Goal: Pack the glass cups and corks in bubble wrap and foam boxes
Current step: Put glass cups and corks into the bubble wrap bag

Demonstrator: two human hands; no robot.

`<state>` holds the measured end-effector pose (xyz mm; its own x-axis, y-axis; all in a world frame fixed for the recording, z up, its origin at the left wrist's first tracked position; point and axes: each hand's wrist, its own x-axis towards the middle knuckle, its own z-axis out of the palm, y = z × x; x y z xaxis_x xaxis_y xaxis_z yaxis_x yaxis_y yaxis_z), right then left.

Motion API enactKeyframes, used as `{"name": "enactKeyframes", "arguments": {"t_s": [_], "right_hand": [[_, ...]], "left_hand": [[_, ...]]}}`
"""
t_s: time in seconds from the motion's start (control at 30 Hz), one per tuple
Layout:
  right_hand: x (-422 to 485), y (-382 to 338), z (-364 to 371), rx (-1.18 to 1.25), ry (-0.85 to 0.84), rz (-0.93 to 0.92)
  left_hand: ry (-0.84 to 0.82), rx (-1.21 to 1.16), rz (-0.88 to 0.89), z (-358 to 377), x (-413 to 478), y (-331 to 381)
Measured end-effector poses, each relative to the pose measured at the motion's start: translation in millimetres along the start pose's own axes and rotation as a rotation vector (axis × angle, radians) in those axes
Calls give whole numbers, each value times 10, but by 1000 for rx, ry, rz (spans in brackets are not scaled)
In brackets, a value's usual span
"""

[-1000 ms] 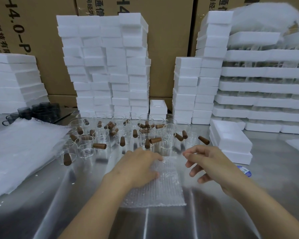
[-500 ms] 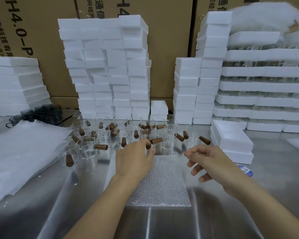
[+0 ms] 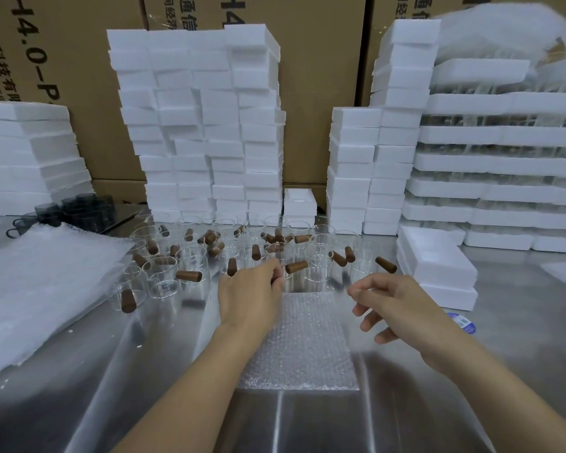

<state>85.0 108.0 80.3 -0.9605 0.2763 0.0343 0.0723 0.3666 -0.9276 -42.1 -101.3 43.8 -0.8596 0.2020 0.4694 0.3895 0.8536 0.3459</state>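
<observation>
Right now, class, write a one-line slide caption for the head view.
Left hand at the glass cups and corks; empty right hand hovers beside the bubble wrap sheet on the steel table.

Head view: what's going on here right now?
A person packs at a metal table. A sheet of bubble wrap lies flat and bare before them. The left hand is out at the cups and corks; whether it grips one is unclear. The right hand hovers empty, fingers loosely curled.

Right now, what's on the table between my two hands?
In the head view, the far end of the bubble wrap sheet lies flat on the steel table between the left hand and the right hand.
</observation>
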Motion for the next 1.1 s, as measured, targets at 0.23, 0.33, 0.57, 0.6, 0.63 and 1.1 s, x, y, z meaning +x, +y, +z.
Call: {"name": "enactKeyframes", "arguments": {"t_s": [0.23,0.33,0.57,0.6,0.63,1.1], "right_hand": [[-15,1,19,-65,18,-24],[-16,-8,31,-69,22,-22],[-61,-84,87,-82,21,-40],[-78,-109,104,-79,10,-48],[-98,-136,123,-75,-4,-56],[-377,-429,387,518,-75,-79]], "left_hand": [[82,-158,-196,-162,63,56],[167,-198,-223,-267,97,34],[315,-251,-136,-547,89,53],[323,-267,-97,-582,74,79],[333,-278,-52,-616,53,118],[480,-603,362,-623,-466,767]]}}
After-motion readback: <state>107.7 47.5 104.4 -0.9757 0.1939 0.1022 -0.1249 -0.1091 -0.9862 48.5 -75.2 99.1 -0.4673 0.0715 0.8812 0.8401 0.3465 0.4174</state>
